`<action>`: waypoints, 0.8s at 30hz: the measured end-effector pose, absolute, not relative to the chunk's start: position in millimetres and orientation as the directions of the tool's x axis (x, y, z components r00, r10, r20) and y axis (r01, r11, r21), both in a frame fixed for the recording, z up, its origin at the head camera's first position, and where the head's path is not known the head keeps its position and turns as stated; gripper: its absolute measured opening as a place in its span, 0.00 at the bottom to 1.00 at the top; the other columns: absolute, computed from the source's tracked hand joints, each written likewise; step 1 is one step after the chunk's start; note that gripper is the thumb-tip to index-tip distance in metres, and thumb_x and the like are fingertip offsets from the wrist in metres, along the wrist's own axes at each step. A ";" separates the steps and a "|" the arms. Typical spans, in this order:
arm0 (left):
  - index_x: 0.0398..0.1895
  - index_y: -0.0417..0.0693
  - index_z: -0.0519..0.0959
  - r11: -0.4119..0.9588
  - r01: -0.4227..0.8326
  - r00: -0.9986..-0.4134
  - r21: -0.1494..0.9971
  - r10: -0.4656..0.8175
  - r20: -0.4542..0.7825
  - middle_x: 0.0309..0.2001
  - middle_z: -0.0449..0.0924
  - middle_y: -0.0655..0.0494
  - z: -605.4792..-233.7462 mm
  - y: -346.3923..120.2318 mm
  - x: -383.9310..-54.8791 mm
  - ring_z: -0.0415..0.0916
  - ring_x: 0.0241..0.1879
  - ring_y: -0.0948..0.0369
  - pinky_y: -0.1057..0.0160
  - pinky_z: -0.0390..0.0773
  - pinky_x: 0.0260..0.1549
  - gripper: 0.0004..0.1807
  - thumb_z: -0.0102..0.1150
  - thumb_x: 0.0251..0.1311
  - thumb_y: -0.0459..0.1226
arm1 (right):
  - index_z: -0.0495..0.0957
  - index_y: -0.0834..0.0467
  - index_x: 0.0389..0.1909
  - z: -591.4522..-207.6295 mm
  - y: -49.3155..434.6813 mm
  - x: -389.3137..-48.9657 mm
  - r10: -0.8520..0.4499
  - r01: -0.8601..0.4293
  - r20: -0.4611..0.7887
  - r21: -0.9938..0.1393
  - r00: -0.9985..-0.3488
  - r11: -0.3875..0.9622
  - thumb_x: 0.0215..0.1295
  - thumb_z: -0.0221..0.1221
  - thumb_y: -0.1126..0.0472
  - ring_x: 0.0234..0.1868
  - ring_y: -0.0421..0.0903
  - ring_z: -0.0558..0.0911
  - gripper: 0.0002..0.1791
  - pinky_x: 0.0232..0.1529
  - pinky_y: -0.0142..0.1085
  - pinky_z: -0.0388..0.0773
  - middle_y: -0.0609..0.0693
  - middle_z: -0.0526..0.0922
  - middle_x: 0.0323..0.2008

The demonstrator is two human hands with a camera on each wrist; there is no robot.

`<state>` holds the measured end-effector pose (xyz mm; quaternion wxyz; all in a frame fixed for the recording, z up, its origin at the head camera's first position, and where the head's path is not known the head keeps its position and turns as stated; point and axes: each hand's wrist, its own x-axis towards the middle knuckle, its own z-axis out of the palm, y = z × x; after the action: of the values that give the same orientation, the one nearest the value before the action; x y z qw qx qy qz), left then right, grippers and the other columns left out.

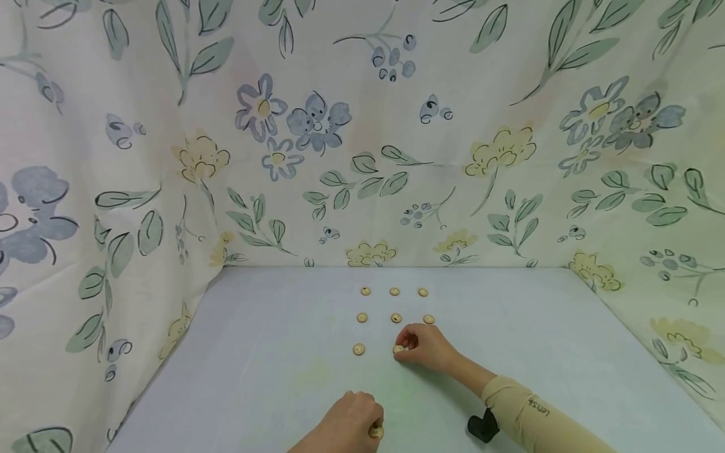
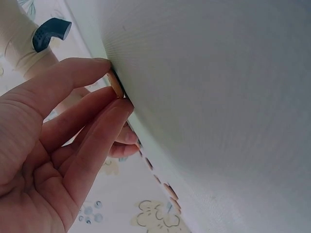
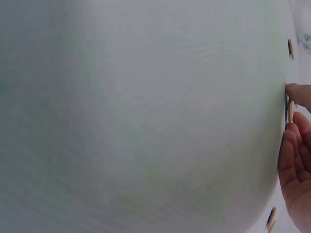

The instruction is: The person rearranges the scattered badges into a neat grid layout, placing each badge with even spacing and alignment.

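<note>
In the head view, my right hand [image 1: 429, 347] pinches a round wooden button [image 1: 399, 349] at the table surface. Thumb and fingers lie at the edges of that button [image 3: 291, 110] in the right wrist view. Nearer to me, my left hand [image 1: 352, 420] holds another wooden button [image 1: 376, 432], low over or on the table. The left wrist view has this button [image 2: 115, 85] edge-on between thumb and fingertips, close to the tabletop. Left of the right hand lies a loose button [image 1: 359, 349]; another button [image 1: 428, 319] sits just behind its knuckles.
Farther back on the pale table [image 1: 255, 352], two rows of three buttons lie flat, including a middle button [image 1: 396, 318] and a back button [image 1: 394, 291]. A floral cloth [image 1: 362, 207] hangs behind and along both sides. A black object [image 1: 483, 426] sits by the right sleeve.
</note>
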<state>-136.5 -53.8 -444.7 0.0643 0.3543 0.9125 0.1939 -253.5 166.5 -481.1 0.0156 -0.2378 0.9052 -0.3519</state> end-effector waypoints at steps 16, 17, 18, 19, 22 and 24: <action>0.14 0.52 0.77 0.667 0.634 -0.737 0.392 0.674 0.045 0.17 0.65 0.68 -446.1 -54.2 -136.3 0.58 0.17 0.73 0.75 0.59 0.16 0.11 0.65 0.41 0.28 | 0.80 0.53 0.34 -481.9 167.1 -250.6 -0.438 -0.430 0.162 -0.644 -0.885 0.632 0.53 0.72 0.55 0.27 0.35 0.72 0.12 0.30 0.31 0.72 0.42 0.77 0.27; 0.14 0.52 0.77 0.668 0.634 -0.738 0.390 0.673 0.046 0.17 0.65 0.68 -446.0 -54.2 -136.1 0.58 0.17 0.72 0.75 0.59 0.16 0.11 0.65 0.41 0.28 | 0.80 0.53 0.34 -482.0 167.1 -250.7 -0.438 -0.430 0.161 -0.643 -0.885 0.634 0.53 0.72 0.55 0.27 0.35 0.72 0.12 0.30 0.31 0.72 0.42 0.77 0.27; 0.14 0.52 0.77 0.668 0.634 -0.738 0.391 0.673 0.047 0.17 0.65 0.68 -446.0 -54.2 -136.1 0.58 0.17 0.72 0.75 0.59 0.16 0.11 0.65 0.41 0.27 | 0.80 0.53 0.34 -482.1 167.1 -250.9 -0.439 -0.431 0.160 -0.643 -0.884 0.634 0.53 0.72 0.55 0.27 0.35 0.72 0.12 0.30 0.31 0.72 0.42 0.77 0.27; 0.14 0.52 0.77 0.668 0.632 -0.739 0.392 0.672 0.046 0.17 0.65 0.68 -445.8 -54.1 -136.0 0.58 0.17 0.72 0.75 0.60 0.16 0.11 0.64 0.41 0.27 | 0.80 0.53 0.33 -482.0 167.1 -251.0 -0.440 -0.431 0.159 -0.643 -0.884 0.633 0.53 0.71 0.56 0.27 0.35 0.72 0.11 0.30 0.31 0.72 0.42 0.77 0.27; 0.14 0.52 0.78 0.672 0.620 -0.744 0.405 0.667 0.032 0.17 0.66 0.68 -445.3 -53.7 -135.9 0.59 0.17 0.72 0.75 0.60 0.16 0.11 0.64 0.42 0.27 | 0.80 0.54 0.33 -481.1 167.0 -251.4 -0.447 -0.432 0.157 -0.650 -0.881 0.625 0.53 0.71 0.56 0.28 0.36 0.72 0.11 0.30 0.31 0.72 0.42 0.77 0.27; 0.15 0.52 0.79 0.675 0.612 -0.747 0.412 0.665 0.020 0.17 0.67 0.67 -445.1 -53.4 -135.9 0.60 0.17 0.72 0.75 0.61 0.17 0.10 0.65 0.42 0.27 | 0.80 0.54 0.33 -480.8 167.1 -251.7 -0.454 -0.436 0.157 -0.658 -0.877 0.614 0.53 0.71 0.56 0.28 0.36 0.72 0.11 0.30 0.31 0.72 0.43 0.77 0.27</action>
<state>-135.9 -53.4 -445.1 0.0661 0.3496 0.9128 0.2006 -251.7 167.1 -480.8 0.0124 -0.2478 0.8983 -0.3626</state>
